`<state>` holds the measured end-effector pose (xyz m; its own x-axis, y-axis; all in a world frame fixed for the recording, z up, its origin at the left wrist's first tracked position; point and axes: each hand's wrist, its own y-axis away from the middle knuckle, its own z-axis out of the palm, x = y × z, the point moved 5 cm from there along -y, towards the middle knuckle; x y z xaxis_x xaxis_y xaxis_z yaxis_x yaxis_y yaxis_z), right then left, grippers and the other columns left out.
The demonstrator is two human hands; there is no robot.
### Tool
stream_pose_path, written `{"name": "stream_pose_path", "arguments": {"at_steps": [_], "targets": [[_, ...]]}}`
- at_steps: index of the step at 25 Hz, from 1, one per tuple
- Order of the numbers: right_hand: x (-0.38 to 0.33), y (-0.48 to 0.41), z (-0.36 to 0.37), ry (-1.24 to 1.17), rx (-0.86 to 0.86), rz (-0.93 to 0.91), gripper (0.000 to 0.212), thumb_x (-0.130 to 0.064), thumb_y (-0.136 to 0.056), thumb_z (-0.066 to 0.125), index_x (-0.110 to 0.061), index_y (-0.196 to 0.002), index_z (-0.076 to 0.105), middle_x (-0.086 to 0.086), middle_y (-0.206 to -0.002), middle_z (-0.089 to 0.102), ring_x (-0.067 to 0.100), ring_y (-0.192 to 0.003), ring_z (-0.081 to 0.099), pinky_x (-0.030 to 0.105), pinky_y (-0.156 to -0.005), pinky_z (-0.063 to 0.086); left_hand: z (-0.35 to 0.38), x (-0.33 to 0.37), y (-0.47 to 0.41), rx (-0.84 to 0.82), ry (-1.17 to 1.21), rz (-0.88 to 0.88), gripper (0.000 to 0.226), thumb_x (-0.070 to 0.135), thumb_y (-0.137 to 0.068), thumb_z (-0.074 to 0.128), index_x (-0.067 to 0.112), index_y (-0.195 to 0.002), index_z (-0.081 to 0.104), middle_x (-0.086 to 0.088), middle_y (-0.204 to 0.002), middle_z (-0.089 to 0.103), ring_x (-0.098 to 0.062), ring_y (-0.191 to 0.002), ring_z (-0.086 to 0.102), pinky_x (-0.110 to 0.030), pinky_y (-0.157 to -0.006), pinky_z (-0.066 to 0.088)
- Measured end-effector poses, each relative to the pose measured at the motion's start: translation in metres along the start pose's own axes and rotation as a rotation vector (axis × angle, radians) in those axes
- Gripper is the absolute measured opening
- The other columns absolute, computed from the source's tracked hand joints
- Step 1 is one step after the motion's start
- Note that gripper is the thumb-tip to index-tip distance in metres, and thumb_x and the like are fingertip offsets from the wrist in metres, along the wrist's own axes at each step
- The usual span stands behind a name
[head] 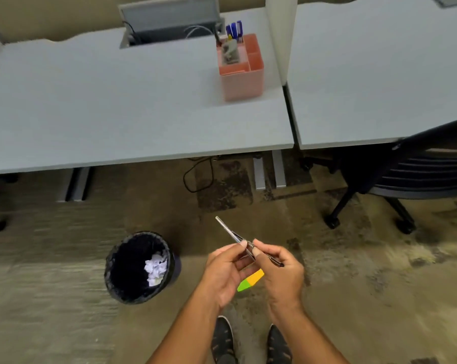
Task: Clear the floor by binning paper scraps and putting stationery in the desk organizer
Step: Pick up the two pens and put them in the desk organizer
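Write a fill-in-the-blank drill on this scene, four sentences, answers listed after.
1. Both hands, left and right, hold a thin ____.
2. The crumpled paper lies inside the ____.
3. The pink organizer stands on the ____.
4. Under the hands shows a tag, yellow and ____.

Answers: pen; bin; desk; green

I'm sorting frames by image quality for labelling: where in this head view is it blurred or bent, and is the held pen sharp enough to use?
Head view: wide-angle bend curves the desk edge; motion smear streaks the carpet at left and right; the pink organizer is soft; the pen between left hand and right hand is fairly crisp; lighting is even, no harsh glare.
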<state>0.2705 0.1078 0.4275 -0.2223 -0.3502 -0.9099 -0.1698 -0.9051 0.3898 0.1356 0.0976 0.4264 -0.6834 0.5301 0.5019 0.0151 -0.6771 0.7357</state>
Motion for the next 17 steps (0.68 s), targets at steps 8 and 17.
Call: {"name": "stream_pose_path", "arguments": {"at_steps": [8,17], "targets": [[-0.081,0.031,-0.014,0.129,-0.077,0.013,0.021,0.006,-0.080,0.081,-0.015,-0.083,0.082,0.005,-0.081,0.082,0.014,-0.075,0.075,0.029,-0.073,0.061,0.053,0.043,0.067,0.047,-0.083,0.171,0.019,0.006,-0.098,0.068,-0.008,-0.110,0.071,-0.029,-0.110,0.078,-0.034,-0.097,0.080,-0.045,-0.083,0.067],[-0.162,0.017,0.003,0.571,-0.324,-0.159,0.016,-0.010,-0.085,0.081,-0.021,-0.097,0.083,-0.008,-0.085,0.080,0.006,-0.081,0.075,0.026,-0.078,0.062,0.092,0.079,0.094,0.014,-0.294,0.259,0.015,0.010,-0.093,0.075,-0.003,-0.101,0.080,-0.028,-0.106,0.078,-0.034,-0.097,0.078,-0.042,-0.082,0.066]]}}
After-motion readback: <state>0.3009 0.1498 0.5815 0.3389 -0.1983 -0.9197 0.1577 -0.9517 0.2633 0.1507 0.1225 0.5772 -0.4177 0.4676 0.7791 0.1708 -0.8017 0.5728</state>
